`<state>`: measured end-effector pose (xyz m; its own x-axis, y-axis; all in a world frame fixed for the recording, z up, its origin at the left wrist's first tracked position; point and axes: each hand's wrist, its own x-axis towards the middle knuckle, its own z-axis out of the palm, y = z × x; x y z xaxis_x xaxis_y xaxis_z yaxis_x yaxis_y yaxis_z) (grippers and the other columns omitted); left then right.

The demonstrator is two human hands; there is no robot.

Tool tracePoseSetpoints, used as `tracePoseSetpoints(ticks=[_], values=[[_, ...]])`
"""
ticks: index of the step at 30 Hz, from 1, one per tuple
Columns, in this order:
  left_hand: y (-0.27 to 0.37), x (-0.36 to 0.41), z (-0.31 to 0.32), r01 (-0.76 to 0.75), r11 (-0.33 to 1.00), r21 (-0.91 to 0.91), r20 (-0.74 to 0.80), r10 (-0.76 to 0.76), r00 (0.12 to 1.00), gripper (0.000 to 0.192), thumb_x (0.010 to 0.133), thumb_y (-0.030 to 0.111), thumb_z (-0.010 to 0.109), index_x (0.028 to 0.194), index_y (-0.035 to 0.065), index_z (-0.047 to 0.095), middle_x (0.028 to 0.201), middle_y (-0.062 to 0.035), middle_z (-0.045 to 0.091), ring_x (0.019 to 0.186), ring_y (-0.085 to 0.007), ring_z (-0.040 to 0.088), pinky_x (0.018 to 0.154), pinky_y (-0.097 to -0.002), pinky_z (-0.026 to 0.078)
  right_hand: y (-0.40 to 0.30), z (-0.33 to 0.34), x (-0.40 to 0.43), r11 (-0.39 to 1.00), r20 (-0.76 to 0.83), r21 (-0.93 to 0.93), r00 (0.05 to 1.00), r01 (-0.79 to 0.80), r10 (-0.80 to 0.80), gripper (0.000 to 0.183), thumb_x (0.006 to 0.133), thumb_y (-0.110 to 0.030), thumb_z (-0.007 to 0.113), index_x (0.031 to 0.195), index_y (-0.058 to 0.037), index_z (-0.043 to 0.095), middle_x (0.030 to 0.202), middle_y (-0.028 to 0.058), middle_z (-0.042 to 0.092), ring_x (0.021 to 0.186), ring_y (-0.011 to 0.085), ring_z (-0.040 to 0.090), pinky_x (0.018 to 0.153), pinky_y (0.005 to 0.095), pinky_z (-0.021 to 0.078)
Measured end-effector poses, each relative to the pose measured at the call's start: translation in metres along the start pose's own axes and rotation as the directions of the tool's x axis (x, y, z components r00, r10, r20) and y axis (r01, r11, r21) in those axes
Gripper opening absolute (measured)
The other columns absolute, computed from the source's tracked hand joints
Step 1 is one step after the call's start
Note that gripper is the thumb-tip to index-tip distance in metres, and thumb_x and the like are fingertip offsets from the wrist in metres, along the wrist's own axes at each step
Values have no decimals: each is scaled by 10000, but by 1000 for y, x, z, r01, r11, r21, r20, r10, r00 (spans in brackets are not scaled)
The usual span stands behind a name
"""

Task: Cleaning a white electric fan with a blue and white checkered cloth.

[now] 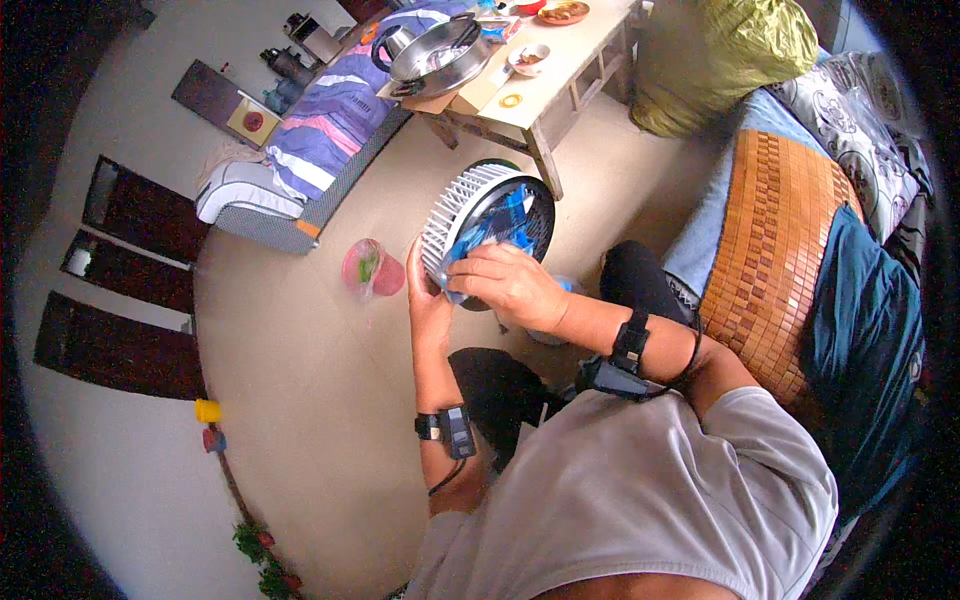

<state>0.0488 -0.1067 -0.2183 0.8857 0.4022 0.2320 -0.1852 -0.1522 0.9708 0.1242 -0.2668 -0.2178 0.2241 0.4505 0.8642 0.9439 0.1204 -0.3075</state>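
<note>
In front of my knees is a round appliance part with a white slatted side (459,214) and a dark, grille-like face (541,225). My left hand (429,289) grips the white slats from the near left side, its fingers partly hidden behind them. A crumpled blue checked cloth (499,225) lies across the dark face. The fingers of my right hand (510,283) are closed on the cloth's near end, at the lower rim of the part. What the part rests on is hidden.
A pink plastic bin (375,268) with a bag in it stands on the floor at left. Beyond is a wooden table (551,101) bearing a large steel pan (439,60) and bowls. A brown tile mat (780,255) covers a seat at right, near a stuffed yellow-green sack (712,67).
</note>
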Motion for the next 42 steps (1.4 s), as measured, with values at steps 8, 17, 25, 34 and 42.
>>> tracePoseSetpoints(ticks=[8, 17, 25, 34, 42], values=[[1, 2, 2, 4, 999, -39, 79, -1, 997, 852, 779, -101, 671, 1497, 12, 227, 1388, -101, 446, 1275, -191, 456, 1085, -332, 371, 24, -23, -1, 948, 5, -318, 1000, 6, -5, 253, 786, -173, 588, 1036, -166, 631, 1165, 16, 612, 1020, 228, 572, 810, 357, 470], [0, 1, 1, 43, 997, -58, 17, -43, 999, 873, 774, -97, 679, 1503, 10, 211, 1407, -113, 435, 1283, -206, 458, 1091, -335, 370, 73, -36, -25, 819, -309, -117, 805, -561, 507, 327, 751, 18, 635, 1057, -96, 645, 1113, 85, 622, 1044, 329, 572, 900, 410, 477], [0, -1, 4, 49, 998, -35, -3, -49, 999, 877, 783, -75, 704, 1506, 21, 217, 1402, -113, 446, 1269, -201, 472, 1079, -334, 382, 92, 5, -87, 586, -231, 43, 563, -809, 794, 281, 843, -71, 625, 1117, -19, 591, 1067, 209, 600, 1060, 397, 565, 928, 459, 452], [-9, 0, 8, 17, 1000, -1, -21, -17, 1000, 847, 800, -62, 713, 1490, 21, 229, 1391, -118, 443, 1268, -200, 463, 1080, -331, 371, 90, 62, -143, -97, 429, 406, 96, -909, 898, 273, 897, -130, 621, 1103, 47, 646, 890, 128, 704, 719, 232, 682, 704, 378, 563], [-16, 0, 7, 5, 1000, 7, -53, -4, 999, 825, 807, -50, 715, 1481, 21, 244, 1411, -115, 423, 1285, -202, 445, 1084, -333, 362, 40, 41, -94, -776, 945, 302, 69, -553, 319, 310, 878, -137, 653, 1168, -32, 623, 1013, 140, 701, 844, 291, 698, 752, 477, 577]])
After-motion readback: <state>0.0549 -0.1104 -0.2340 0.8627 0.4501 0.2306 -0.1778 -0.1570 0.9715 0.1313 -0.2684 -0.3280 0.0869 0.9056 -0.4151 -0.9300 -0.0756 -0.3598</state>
